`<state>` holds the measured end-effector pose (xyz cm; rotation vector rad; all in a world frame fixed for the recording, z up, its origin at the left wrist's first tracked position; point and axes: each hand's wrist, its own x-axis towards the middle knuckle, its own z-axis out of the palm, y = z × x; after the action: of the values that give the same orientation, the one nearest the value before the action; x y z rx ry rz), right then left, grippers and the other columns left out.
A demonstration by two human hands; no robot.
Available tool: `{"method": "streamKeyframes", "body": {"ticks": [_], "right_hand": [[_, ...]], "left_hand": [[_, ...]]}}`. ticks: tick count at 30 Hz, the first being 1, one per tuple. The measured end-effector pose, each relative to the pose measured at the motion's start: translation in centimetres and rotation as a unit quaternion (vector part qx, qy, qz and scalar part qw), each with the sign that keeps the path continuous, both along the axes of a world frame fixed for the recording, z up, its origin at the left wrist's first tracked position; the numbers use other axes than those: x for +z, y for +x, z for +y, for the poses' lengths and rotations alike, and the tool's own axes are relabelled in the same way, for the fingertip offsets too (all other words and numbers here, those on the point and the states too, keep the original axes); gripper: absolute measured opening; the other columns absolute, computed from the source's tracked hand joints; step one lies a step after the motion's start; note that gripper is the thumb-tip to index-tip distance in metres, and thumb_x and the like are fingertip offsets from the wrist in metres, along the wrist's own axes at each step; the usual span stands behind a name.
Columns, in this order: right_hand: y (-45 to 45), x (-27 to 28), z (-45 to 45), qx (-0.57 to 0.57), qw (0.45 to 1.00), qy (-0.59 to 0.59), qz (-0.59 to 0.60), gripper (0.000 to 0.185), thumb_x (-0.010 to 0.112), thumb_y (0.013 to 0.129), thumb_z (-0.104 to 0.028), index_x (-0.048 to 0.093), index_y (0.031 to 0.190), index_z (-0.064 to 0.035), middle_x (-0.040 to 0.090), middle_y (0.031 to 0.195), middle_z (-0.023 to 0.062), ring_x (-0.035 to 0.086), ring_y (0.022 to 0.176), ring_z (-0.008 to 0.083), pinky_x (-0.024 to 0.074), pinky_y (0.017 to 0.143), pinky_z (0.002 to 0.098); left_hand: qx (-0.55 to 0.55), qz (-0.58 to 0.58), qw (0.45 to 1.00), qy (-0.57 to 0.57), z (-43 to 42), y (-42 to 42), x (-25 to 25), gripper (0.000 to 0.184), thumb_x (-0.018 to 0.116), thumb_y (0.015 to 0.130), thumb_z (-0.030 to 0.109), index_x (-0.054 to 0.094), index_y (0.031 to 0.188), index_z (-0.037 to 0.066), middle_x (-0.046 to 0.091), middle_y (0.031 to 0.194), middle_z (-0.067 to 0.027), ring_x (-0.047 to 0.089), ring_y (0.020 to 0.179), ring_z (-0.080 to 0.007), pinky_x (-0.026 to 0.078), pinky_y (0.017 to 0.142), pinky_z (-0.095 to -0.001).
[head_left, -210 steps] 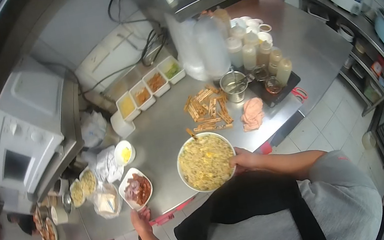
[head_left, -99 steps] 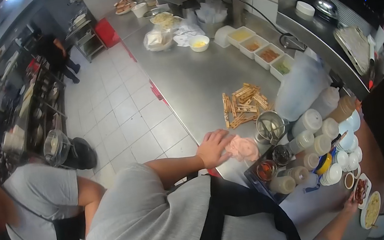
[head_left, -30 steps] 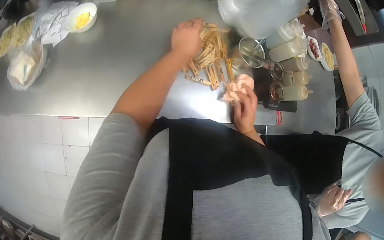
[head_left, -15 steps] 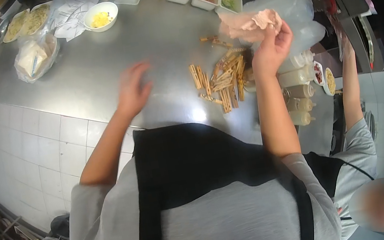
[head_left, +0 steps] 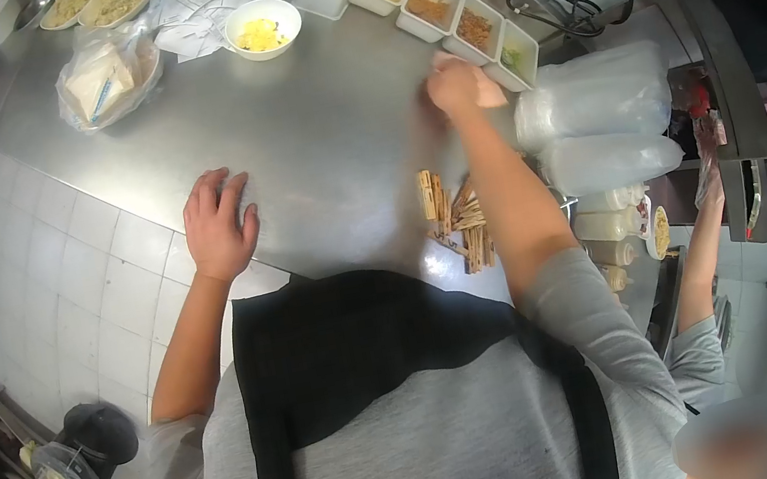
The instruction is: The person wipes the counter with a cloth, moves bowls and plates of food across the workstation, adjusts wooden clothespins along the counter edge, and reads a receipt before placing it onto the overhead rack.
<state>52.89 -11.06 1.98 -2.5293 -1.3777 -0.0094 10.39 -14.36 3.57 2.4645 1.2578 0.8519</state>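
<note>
My right hand (head_left: pixel 455 86) is closed on a crumpled pink cloth (head_left: pixel 489 91), pressed to the steel counter (head_left: pixel 324 128) close beside the row of white tubs. Part of the cloth sticks out to the right of the hand; my fingers are partly hidden. Below my right forearm lies a loose pile of wooden clothespins (head_left: pixel 462 221), partly covered by the arm. Near the counter's front edge, my left hand (head_left: pixel 220 221) rests with fingers apart and nothing in it.
White tubs of chopped food (head_left: pixel 429 7) line the back. A bowl with yellow pieces (head_left: pixel 263 29), papers (head_left: pixel 203 11) and a bagged white item (head_left: pixel 108 77) stand at back left. Plastic bags (head_left: pixel 593 98) and squeeze bottles (head_left: pixel 604 225) are right; a co-worker's arm (head_left: pixel 697 263) reaches beyond.
My right hand has brought the cloth from raised above the bags down to the counter by the tubs, moving left. My left hand has moved left and down to the counter's edge.
</note>
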Motion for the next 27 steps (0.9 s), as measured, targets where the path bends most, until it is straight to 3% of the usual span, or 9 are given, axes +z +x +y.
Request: {"method": "streamKeyframes", "body": {"ticks": [2,3,5,7,10,13,15,19,27], "right_hand": [[-2.3,-1.7,2.2,0.154,0.972,0.174,0.025,0.023,0.057,0.069,-0.005,0.062,0.091,-0.0064,0.061,0.094,0.0146,0.056,0.093,0.031,0.0446,0.084,0.0395],[-4.3,-3.7,3.8,0.16,0.952,0.212,0.152,0.02,0.056,0.068,-0.003,0.062,0.087,-0.0067,0.061,0.09,0.014,0.056,0.089,0.031,0.045,0.081,0.0391],[-12.6,-0.5,2.7,0.252,0.92,0.274,0.12,0.016,0.052,0.067,0.005,0.06,0.075,-0.0065,0.059,0.08,0.0138,0.056,0.079,0.0318,0.0453,0.074,0.0388],[-17.3,-2.7,2.0,0.323,0.84,0.246,0.361,0.014,0.052,0.072,0.007,0.061,0.074,-0.0036,0.06,0.079,0.0105,0.058,0.081,0.0213,0.0462,0.073,0.034],[-22.1,3.0,-5.0,0.294,0.776,0.08,0.552,0.005,0.058,0.081,0.0,0.062,0.083,-0.0024,0.061,0.085,0.0048,0.057,0.088,0.0121,0.0471,0.076,0.0271],[-20.5,4.6,-10.3,0.137,0.563,0.104,0.808,0.013,0.055,0.085,-0.002,0.058,0.097,-0.0056,0.059,0.103,0.0073,0.057,0.099,0.0185,0.0468,0.086,0.0321],[-18.6,6.6,-14.5,0.111,0.459,0.176,0.863,0.019,0.055,0.087,-0.004,0.054,0.107,-0.0053,0.056,0.105,0.0076,0.057,0.094,0.0184,0.0493,0.082,0.0322],[-16.9,9.8,-22.6,0.053,0.419,0.227,0.878,0.019,0.049,0.091,-0.006,0.052,0.11,-0.0055,0.055,0.107,0.009,0.056,0.101,0.0207,0.0472,0.088,0.0356],[-16.0,10.1,-31.7,-0.025,0.459,0.31,0.832,0.02,0.047,0.093,-0.006,0.051,0.112,-0.0041,0.056,0.11,0.0102,0.056,0.103,0.0205,0.0456,0.089,0.0344]], "left_hand": [[-0.002,-0.002,1.0,0.011,0.1,-0.1,-0.3,0.041,0.063,0.073,0.017,0.056,0.114,0.012,0.05,0.12,-0.0091,0.044,0.117,-0.0315,0.036,0.095,-0.0424],[-0.004,-0.002,1.0,0.017,0.1,-0.1,-0.5,0.042,0.063,0.073,0.017,0.055,0.114,0.011,0.05,0.12,-0.0091,0.044,0.117,-0.0317,0.036,0.095,-0.0425],[-0.009,-0.028,1.0,0.002,0.0,-0.3,-0.7,0.042,0.062,0.075,0.016,0.054,0.115,0.009,0.05,0.12,-0.0105,0.044,0.117,-0.0322,0.036,0.095,-0.042],[0.005,-0.114,0.993,-0.02,0.6,-0.6,-1.3,0.041,0.062,0.076,0.015,0.052,0.116,0.007,0.05,0.12,-0.0122,0.045,0.115,-0.0327,0.036,0.096,-0.0413],[0.049,-0.237,0.97,-0.015,1.5,-0.3,0.0,0.034,0.058,0.081,0.007,0.052,0.115,0.005,0.052,0.117,-0.0143,0.047,0.113,-0.0297,0.037,0.094,-0.0364],[-0.045,-0.214,0.975,0.046,3.5,3.2,3.8,0.032,0.06,0.08,0.008,0.054,0.111,0.005,0.053,0.115,-0.0134,0.049,0.11,-0.0299,0.038,0.093,-0.0365],[-0.174,-0.157,0.971,0.039,4.6,8.5,5.0,0.031,0.063,0.079,0.01,0.057,0.108,0.006,0.053,0.116,-0.0124,0.052,0.106,-0.0301,0.041,0.091,-0.0373],[-0.319,-0.038,0.943,-0.08,2.7,22.0,4.8,0.037,0.064,0.079,0.013,0.055,0.114,0.01,0.053,0.114,-0.0129,0.055,0.101,-0.0317,0.047,0.086,-0.0406],[-0.322,0.238,0.908,-0.12,2.3,36.2,2.8,0.035,0.061,0.081,0.017,0.058,0.116,0.013,0.06,0.109,-0.0193,0.058,0.103,-0.0318,0.047,0.089,-0.0431]]}}
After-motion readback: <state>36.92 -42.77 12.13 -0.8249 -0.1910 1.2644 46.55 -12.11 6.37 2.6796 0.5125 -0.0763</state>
